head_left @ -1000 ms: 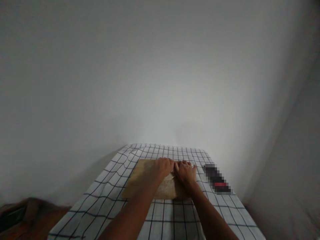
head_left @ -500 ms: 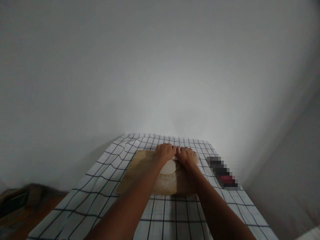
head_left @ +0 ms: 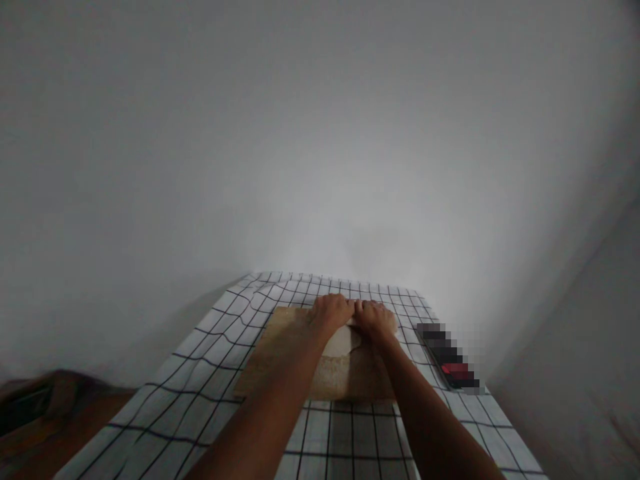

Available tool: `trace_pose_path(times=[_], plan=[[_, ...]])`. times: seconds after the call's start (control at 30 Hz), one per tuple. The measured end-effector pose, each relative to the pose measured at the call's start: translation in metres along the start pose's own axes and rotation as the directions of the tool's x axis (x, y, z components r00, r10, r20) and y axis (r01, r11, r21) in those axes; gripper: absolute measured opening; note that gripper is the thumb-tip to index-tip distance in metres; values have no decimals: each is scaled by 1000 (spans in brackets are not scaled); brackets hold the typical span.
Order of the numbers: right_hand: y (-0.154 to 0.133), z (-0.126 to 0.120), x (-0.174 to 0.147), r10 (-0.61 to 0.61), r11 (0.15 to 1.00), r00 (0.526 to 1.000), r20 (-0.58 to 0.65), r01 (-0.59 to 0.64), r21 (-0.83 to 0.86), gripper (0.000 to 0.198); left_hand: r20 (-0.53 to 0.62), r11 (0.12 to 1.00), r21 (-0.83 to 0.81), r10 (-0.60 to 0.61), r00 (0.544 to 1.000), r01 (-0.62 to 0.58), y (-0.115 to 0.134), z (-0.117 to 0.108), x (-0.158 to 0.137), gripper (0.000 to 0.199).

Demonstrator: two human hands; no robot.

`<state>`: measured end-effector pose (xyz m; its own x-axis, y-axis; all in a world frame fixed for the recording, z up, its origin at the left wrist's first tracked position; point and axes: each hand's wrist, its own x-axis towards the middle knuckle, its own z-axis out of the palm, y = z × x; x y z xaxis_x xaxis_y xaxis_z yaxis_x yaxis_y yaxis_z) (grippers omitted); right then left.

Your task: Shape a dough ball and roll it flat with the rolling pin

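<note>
A piece of pale, flattened dough [head_left: 341,343] lies on a wooden board [head_left: 280,347] dusted with what looks like flour. My left hand [head_left: 332,311] bears down on the far part of the dough, fingers curled over it. Close beside it, my right hand [head_left: 374,319] grips the dough's far right part in the same way, and the two hands nearly touch. Both sets of fingertips are hidden on the far side, as is the dough beneath them. A nearer lobe of dough shows between my forearms.
The board rests on a white tablecloth [head_left: 200,373] with a dark grid. Along the table's right edge lies a dark, pixelated flat object [head_left: 445,353] with a red patch. A plain wall [head_left: 320,153] rises behind the table. Dark brown furniture [head_left: 55,407] stands low at the left.
The whole view has shifted slightly, so the table and board sit a little lower. Both hands stay on the dough's far part, with only a slight change in finger position.
</note>
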<state>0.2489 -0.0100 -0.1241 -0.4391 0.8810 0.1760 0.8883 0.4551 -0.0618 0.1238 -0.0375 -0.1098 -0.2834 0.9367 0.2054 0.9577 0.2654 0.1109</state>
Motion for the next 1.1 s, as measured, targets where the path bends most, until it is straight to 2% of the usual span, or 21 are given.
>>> trace_pose_path(times=[0.2,0.37,0.77,0.97,1.1], plan=[[0,8,-10,-5,1000,998,-59,4,-19,37,-99,999,23,30,995,-28,0,0,-18,45],[-1,13,-19,-24,999,995,-95,22,-24,35,-68,999,24,48,997,-46,-2,2,-26,47],[-3,10,-36,88,982,993,-74,-74,174,47,-75,999,14,35,997,-34,0,-3,-46,49],[-1,13,-45,93,977,991,-95,-72,203,50,-183,996,3,87,979,-88,-1,1,-60,49],[-1,12,-52,117,964,986,-118,-85,252,53,-195,997,-23,73,978,-79,0,-2,-70,46]])
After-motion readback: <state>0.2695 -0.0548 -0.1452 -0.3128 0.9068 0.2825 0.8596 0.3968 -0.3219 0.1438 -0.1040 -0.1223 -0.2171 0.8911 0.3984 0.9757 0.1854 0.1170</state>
